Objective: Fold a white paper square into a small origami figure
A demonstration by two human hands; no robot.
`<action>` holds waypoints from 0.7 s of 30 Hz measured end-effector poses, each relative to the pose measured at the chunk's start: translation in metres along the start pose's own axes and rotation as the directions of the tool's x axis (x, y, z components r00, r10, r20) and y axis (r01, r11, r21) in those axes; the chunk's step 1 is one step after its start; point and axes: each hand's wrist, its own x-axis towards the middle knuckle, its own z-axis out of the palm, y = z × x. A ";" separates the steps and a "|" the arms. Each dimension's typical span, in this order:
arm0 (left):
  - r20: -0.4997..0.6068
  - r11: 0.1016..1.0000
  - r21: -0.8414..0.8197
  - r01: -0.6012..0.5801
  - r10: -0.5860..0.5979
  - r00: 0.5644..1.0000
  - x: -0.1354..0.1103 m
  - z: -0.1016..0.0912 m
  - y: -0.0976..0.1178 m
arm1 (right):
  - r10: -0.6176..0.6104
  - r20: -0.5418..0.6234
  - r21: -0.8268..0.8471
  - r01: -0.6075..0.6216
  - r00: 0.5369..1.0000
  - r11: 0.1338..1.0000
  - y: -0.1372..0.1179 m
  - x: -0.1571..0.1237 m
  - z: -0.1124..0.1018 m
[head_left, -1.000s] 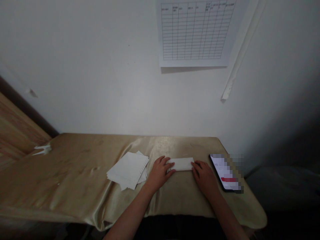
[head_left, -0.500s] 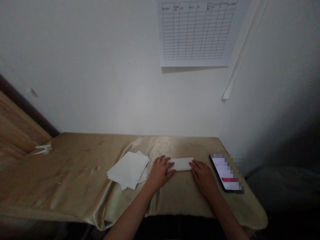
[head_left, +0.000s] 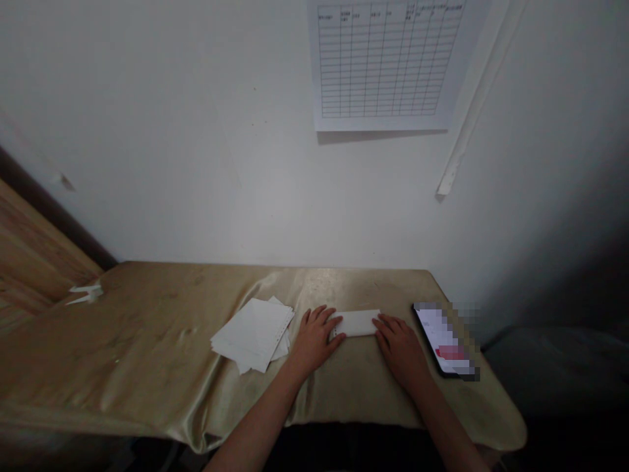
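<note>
A narrow strip of folded white paper lies flat on the cloth between my two hands. My left hand rests at its left end, fingers spread, with the index finger and thumb touching the paper there; small holes show along that edge. At the right end, the fingertips of my right hand touch the paper's edge, its fingers stretched out and lying low. Left of my left hand sits a loose stack of white paper sheets with punched holes along one edge.
A phone with a lit, partly blurred screen lies right of my right hand. The table wears a shiny, creased gold cloth. White scraps lie at its far left. A printed grid sheet hangs on the wall behind.
</note>
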 end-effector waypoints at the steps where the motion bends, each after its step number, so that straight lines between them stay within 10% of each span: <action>1: 0.002 1.000 -0.003 0.002 -0.002 1.000 0.000 0.000 0.000 | 0.001 0.002 -0.003 -0.001 1.000 1.000 0.000 0.000 0.000; 21: -0.019 1.000 -0.007 -0.003 0.003 1.000 0.000 0.004 -0.002 | 0.025 -0.002 -0.010 -0.025 1.000 1.000 -0.002 0.000 0.000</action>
